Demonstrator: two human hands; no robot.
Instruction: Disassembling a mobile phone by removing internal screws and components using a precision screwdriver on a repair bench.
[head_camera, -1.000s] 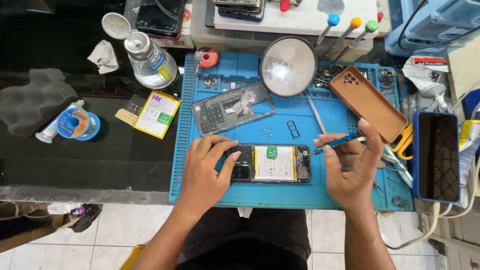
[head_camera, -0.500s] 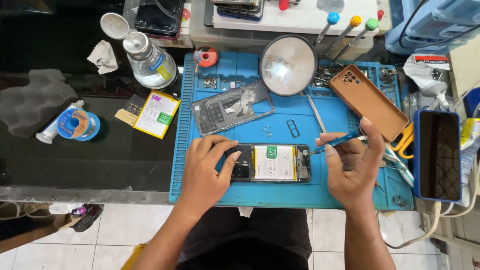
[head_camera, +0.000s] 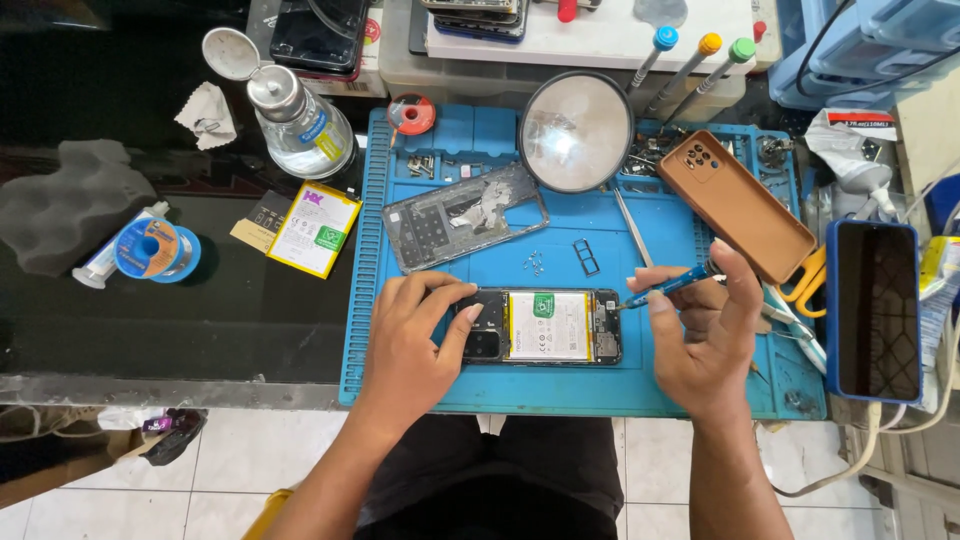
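Lying flat near the front edge of the blue work mat (head_camera: 420, 385), the opened phone (head_camera: 545, 326) shows its white battery and dark circuit board, back cover off. The left hand (head_camera: 415, 345) rests on its left end, fingers curled down over the camera corner so that part of the board is hidden; the thumb presses the near side. The right hand (head_camera: 705, 335) is closed in a pinch on a blue-handled screwdriver (head_camera: 668, 285), whose tip meets the phone's right end; the exact screw it touches is too small to make out.

Just behind the phone lie a few loose screws (head_camera: 535, 262) and a small tray frame (head_camera: 586, 256), then the clear inner back plate (head_camera: 465, 215) and a round magnifier (head_camera: 577, 132). A brown phone case (head_camera: 735, 205) lies tilted to the right, beyond the right hand. A dark phone (head_camera: 872, 308) in a blue case sits off the mat's right edge, partly over cables. Left of the mat, on the dark desk (head_camera: 150, 320), are a yellow battery pack (head_camera: 313, 228), a clear bottle (head_camera: 300, 125) with its cap flipped open, and a blue solder spool (head_camera: 155, 250).

Free mat remains in front of the phone and between the two hands; the mat's far end is crowded with small parts hard to tell apart. The top of the view cuts off the boxes and tools at the back.
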